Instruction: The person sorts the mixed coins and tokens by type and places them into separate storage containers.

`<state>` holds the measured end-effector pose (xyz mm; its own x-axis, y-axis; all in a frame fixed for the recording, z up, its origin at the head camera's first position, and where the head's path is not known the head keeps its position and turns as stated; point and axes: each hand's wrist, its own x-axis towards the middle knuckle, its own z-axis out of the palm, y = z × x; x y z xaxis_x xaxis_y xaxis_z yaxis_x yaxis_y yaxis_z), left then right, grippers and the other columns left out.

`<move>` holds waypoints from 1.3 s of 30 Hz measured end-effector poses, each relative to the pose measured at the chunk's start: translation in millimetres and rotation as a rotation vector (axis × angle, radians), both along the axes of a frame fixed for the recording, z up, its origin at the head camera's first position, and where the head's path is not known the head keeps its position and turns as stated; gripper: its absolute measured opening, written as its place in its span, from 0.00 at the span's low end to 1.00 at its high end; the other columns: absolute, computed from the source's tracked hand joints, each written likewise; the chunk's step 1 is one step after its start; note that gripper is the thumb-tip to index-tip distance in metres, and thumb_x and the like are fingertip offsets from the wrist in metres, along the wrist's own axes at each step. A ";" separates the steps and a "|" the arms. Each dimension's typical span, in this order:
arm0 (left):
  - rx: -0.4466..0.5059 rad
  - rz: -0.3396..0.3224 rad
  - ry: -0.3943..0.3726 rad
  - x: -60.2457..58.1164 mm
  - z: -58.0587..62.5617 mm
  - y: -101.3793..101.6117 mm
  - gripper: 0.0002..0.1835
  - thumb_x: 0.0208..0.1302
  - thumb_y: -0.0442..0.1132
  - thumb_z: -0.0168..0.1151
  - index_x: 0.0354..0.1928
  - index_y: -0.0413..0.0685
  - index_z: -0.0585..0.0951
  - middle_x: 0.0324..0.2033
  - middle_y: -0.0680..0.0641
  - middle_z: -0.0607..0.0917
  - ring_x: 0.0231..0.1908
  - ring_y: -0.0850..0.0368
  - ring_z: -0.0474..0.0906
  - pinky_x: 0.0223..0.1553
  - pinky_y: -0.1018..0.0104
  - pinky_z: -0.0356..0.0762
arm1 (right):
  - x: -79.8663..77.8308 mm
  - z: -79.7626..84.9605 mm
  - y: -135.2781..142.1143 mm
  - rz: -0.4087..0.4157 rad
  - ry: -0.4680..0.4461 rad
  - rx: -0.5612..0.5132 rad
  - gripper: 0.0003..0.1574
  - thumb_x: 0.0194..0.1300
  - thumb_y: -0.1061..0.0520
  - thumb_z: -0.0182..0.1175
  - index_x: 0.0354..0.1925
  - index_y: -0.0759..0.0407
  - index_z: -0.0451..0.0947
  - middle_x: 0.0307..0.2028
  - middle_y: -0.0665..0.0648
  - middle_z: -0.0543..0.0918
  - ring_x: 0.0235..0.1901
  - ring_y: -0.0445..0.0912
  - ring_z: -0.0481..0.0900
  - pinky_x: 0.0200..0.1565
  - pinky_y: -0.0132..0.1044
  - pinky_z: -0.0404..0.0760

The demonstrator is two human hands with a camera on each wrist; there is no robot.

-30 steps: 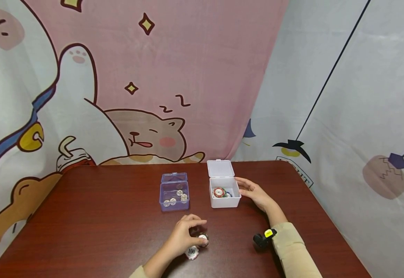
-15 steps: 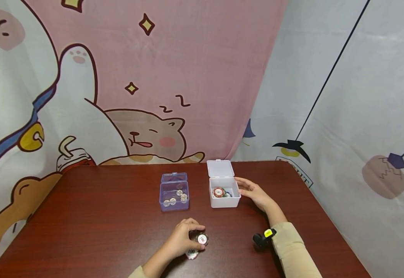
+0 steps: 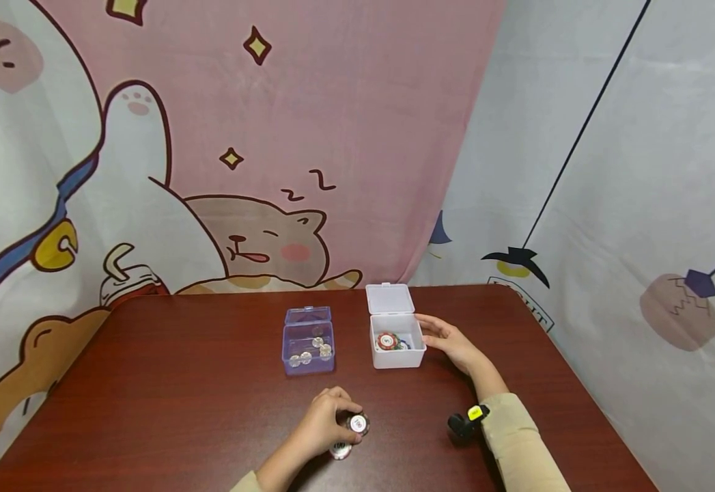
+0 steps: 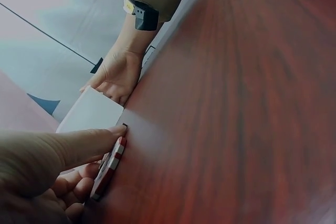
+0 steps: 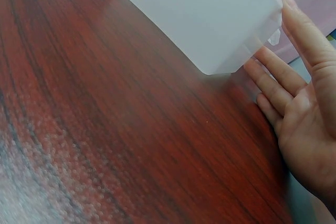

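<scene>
My left hand (image 3: 323, 422) pinches a dark poker chip (image 3: 359, 424) with a white centre between thumb and fingers, low over the table. Partly under the thumb is a white-and-red poker chip (image 3: 341, 451) marked 100; its edge shows below the thumb in the left wrist view. My right hand (image 3: 452, 344) rests extended fingers against the right side of an open white plastic box (image 3: 399, 359), its thumb at the near corner. In that box lie a red-and-white poker chip (image 3: 386, 341) and other chips, partly hidden by the front wall.
A blue-purple translucent box (image 3: 309, 366) with its lid up stands left of the white box and holds several clear round pieces (image 3: 325, 350). Both stand on the dark red wooden table (image 3: 179, 383). A printed cloth (image 3: 357, 137) hangs behind it.
My left fingers and thumb have come together round the dark chip, and its face shows more fully. The thumb covers more of the 100 chip. My right hand stays at the white box.
</scene>
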<state>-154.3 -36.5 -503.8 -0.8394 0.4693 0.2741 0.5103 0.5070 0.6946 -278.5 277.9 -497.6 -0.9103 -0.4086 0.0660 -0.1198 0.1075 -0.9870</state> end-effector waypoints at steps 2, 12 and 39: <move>-0.003 0.004 0.004 -0.2 -0.2 0.5 0.21 0.27 0.40 0.77 0.33 0.48 0.86 0.26 0.60 0.75 0.33 0.65 0.65 0.39 0.65 0.62 | -1.9 -4.0 1.5 -0.017 -0.005 0.005 0.30 0.64 0.65 0.51 0.63 0.59 0.60 0.60 0.64 0.64 0.56 0.56 0.66 0.56 0.52 0.60; -0.015 -0.005 0.007 0.1 -0.2 1.6 0.20 0.27 0.40 0.76 0.31 0.49 0.85 0.26 0.60 0.75 0.34 0.65 0.65 0.38 0.68 0.62 | -2.3 -7.7 3.2 -0.026 0.006 0.009 0.30 0.63 0.62 0.53 0.63 0.55 0.62 0.60 0.61 0.66 0.55 0.54 0.68 0.55 0.52 0.60; 0.032 0.028 0.165 -9.8 15.0 16.7 0.20 0.32 0.44 0.73 0.34 0.48 0.84 0.28 0.60 0.76 0.34 0.65 0.65 0.38 0.70 0.64 | -4.0 -7.6 2.0 -0.027 0.011 0.018 0.30 0.63 0.60 0.54 0.63 0.54 0.61 0.60 0.61 0.65 0.56 0.55 0.66 0.56 0.55 0.58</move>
<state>-164.1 -19.8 -488.8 -0.7947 0.4349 0.4233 0.6043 0.5021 0.6186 -282.5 279.9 -505.2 -0.9203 -0.3852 0.0687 -0.1271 0.1282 -0.9836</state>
